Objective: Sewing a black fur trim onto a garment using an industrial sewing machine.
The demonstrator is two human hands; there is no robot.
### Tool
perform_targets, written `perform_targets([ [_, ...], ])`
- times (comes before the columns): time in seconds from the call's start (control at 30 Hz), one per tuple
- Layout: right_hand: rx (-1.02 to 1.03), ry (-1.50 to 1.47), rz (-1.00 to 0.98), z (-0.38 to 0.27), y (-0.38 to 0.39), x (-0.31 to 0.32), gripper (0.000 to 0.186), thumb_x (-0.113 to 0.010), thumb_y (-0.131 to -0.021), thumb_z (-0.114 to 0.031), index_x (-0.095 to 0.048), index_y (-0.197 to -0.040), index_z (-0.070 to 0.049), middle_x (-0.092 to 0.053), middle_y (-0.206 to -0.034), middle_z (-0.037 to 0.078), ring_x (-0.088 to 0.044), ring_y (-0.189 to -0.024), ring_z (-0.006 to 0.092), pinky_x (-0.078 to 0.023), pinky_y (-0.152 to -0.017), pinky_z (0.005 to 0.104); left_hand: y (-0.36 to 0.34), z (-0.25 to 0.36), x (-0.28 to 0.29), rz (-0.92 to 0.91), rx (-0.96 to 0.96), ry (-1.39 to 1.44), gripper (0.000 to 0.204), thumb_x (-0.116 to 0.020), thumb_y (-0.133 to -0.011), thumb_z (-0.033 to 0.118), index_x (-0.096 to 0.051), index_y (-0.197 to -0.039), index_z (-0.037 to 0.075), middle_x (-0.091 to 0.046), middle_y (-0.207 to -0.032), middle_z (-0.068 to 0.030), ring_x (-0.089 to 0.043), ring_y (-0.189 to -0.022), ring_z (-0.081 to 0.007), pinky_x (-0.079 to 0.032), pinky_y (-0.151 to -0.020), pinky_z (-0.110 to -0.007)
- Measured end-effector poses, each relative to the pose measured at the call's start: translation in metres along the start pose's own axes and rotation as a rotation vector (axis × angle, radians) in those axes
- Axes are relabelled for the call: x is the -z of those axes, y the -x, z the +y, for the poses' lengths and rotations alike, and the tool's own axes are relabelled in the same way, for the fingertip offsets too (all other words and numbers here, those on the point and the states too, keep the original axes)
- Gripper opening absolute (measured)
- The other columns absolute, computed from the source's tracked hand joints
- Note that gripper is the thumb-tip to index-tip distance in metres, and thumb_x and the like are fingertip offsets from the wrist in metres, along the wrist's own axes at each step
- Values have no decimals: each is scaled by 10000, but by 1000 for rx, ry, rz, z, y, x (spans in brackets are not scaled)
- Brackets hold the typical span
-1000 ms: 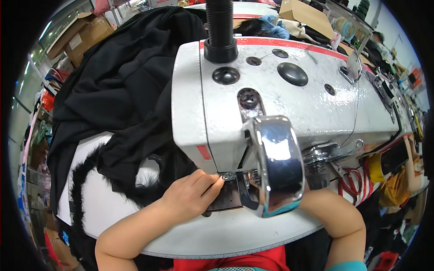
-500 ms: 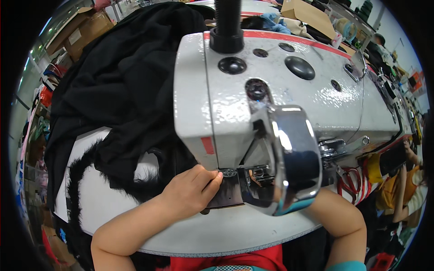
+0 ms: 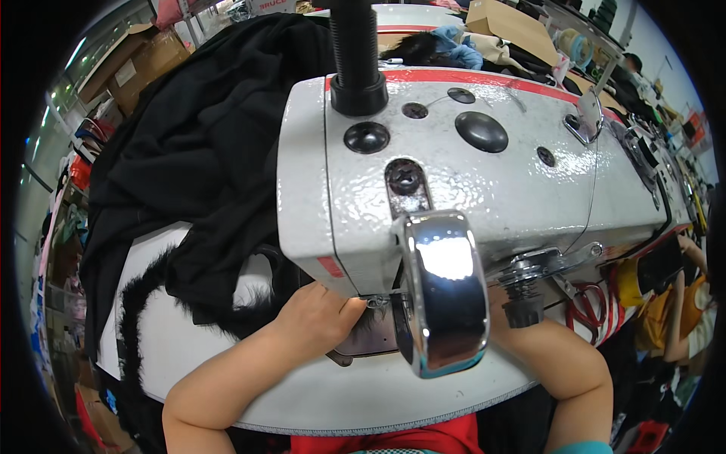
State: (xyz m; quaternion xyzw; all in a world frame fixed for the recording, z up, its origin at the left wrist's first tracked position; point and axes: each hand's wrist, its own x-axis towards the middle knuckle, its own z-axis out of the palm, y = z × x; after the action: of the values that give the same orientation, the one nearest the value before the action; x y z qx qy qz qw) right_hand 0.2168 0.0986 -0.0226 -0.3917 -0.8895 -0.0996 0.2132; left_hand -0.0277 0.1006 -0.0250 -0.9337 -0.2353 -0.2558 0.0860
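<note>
A white sewing machine (image 3: 446, 181) with a red stripe stands over the middle of the white table. My left hand (image 3: 316, 321) is closed, its fingers curled and pressed together on black fur-trimmed cloth (image 3: 189, 174) beside the presser foot. A little dark fur shows over the metal needle plate (image 3: 374, 342), just right of those fingers. The cloth spreads in folds to the left and behind, and its fur strip (image 3: 134, 303) hangs along the table's left side. Behind the shiny chrome guard (image 3: 448, 295), my right hand (image 3: 502, 318) is mostly hidden; only its wrist side shows and its fingers cannot be seen.
Red-handled scissors (image 3: 586, 306) lie right of the machine. The table's rounded front edge (image 3: 393, 425) carries a measuring tape. Cardboard boxes (image 3: 147, 72) stand at the back left. A person in yellow (image 3: 662, 325) works at the far right.
The machine sits further left and lower in view, as the view has shifted. More of my right wrist shows beside the chrome guard. Dark fur now shows at the needle plate.
</note>
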Motion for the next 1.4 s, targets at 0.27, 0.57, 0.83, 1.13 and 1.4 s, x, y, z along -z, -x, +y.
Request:
perform_targets([
  [0.27, 23, 28, 81, -3, -3, 11, 169, -543, -727, -142, -642, -850, -81, -605, -860, 79, -589, -843, 259, -464, -714, 399, -1, 6, 7, -67, 16, -147, 84, -603, -672, 93, -536, -708, 58, -473, -639, -62, -518, -641, -216, -434, -533, -316],
  [0.57, 44, -44, 76, 1, -6, -1, 83, -565, -681, -107, -605, -734, -57, -562, -773, 76, -569, -771, 237, -446, -632, 386, -11, 5, 8, -14, 95, -44, 71, -593, -618, 83, -546, -668, 65, -510, -706, -78, -518, -669, -236, -453, -538, -310],
  [0.83, 66, 144, 61, 4, -4, -8, 82, -580, -646, -133, -599, -685, -64, -553, -737, 58, -566, -699, 241, -446, -587, 384, -13, 1, 7, -14, 113, -19, 63, -603, -627, 74, -563, -672, 54, -499, -734, -68, -514, -710, -241, -447, -548, -308],
  [1.13, 65, 74, -103, 5, 16, 19, 263, -569, -689, -150, -623, -946, -140, -534, -965, 86, -521, -931, 272, -443, -772, 377, -2, 9, 13, -31, 215, 106, 234, -605, -684, 61, -609, -918, 59, -510, -788, -54, -514, -738, -216, -464, -606, -315],
  [1.4, 121, 25, -179, -2, 17, 45, 341, -541, -736, -130, -588, -1073, -104, -516, -895, 70, -542, -881, 229, -432, -817, 331, -1, 22, 13, -161, 187, 252, 367, -593, -699, 42, -591, -1067, 38, -492, -926, -59, -496, -825, -210, -469, -679, -306],
])
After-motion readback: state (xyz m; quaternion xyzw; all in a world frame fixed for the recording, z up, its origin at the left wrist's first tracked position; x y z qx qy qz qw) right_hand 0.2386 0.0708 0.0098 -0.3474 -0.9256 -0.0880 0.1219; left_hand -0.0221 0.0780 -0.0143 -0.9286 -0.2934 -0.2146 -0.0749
